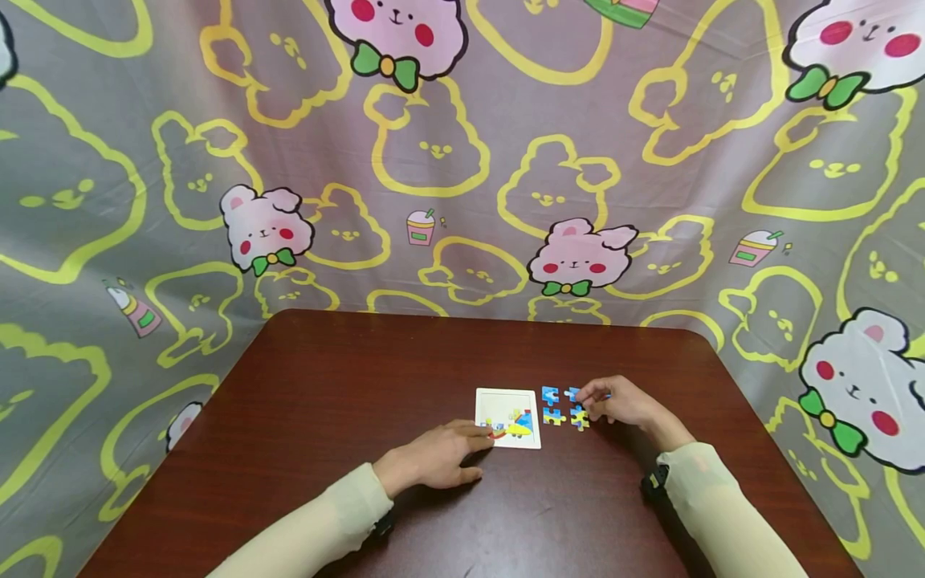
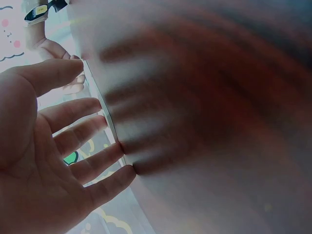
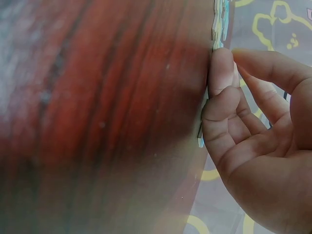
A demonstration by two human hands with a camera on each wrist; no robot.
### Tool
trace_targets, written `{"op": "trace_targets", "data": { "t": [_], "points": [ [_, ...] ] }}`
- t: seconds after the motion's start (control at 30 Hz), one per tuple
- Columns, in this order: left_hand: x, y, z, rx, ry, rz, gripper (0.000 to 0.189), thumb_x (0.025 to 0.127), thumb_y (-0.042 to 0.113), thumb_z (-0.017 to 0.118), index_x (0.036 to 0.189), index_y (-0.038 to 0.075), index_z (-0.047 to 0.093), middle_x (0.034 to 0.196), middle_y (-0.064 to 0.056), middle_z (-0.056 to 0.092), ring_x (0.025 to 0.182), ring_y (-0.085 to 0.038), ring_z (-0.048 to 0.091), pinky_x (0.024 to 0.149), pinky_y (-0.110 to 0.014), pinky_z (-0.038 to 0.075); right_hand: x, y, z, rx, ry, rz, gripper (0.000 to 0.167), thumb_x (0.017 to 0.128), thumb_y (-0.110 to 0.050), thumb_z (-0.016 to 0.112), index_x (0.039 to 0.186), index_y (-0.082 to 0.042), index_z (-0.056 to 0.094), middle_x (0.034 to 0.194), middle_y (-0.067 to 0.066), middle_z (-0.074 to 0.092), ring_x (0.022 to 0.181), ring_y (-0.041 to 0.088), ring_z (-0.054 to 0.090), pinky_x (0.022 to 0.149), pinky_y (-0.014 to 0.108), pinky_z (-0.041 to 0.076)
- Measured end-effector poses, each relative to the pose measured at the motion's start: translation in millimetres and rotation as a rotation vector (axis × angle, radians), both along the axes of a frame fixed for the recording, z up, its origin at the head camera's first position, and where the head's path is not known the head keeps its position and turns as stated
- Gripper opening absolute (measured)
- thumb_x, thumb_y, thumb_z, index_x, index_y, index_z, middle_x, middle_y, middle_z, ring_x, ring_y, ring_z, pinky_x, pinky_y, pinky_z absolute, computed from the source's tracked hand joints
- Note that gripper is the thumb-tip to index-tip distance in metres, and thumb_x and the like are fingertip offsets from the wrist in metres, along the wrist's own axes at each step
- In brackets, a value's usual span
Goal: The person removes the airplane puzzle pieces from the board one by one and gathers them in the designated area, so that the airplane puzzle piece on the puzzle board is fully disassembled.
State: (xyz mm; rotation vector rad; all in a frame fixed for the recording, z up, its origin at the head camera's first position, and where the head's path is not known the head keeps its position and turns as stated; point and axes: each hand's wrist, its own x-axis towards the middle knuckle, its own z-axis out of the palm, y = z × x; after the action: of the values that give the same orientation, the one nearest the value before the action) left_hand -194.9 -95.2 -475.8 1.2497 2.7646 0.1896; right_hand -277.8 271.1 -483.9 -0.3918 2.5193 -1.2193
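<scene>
A square white jigsaw tray [image 1: 499,397], partly filled with a colourful picture, lies on the brown table. Near its lower left corner my left hand [image 1: 437,456] rests with fingers stretched out, the fingertips over the tray's edge. Several loose jigsaw pieces [image 1: 554,417] in blue and yellow lie just right of the tray. Over the right-hand ones is my right hand [image 1: 617,401], its fingers loosely bent and tips by a blue piece [image 1: 572,394]. Close to the tabletop, the right fingers [image 3: 222,107] stand beside the thin piece edges; no piece shows between them.
The dark brown tabletop [image 1: 347,377] has rounded far corners. A grey cloth [image 1: 491,144] with cartoon bears and rabbits hangs behind it and at both sides. Each wrist wears a black device [image 1: 656,480] at the pale sleeve cuff.
</scene>
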Motion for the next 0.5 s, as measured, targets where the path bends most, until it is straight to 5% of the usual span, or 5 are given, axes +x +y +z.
{"op": "trace_targets", "data": {
  "t": [0.5],
  "points": [
    [-1.1,0.3,-0.3,-0.002,0.003,-0.002,0.052,0.095,0.036,0.064,0.142,0.014,0.057,0.152,-0.002,0.051,0.141,-0.025,0.047,0.116,-0.035,0.04,1.4,-7.9,7.3,-0.01,-0.033,-0.023,0.023,0.094,-0.013,0.066,0.114,-0.002,0.069,0.098,0.015,0.069,0.08,0.022,0.064,0.061,0.035,0.05]
  ]
}}
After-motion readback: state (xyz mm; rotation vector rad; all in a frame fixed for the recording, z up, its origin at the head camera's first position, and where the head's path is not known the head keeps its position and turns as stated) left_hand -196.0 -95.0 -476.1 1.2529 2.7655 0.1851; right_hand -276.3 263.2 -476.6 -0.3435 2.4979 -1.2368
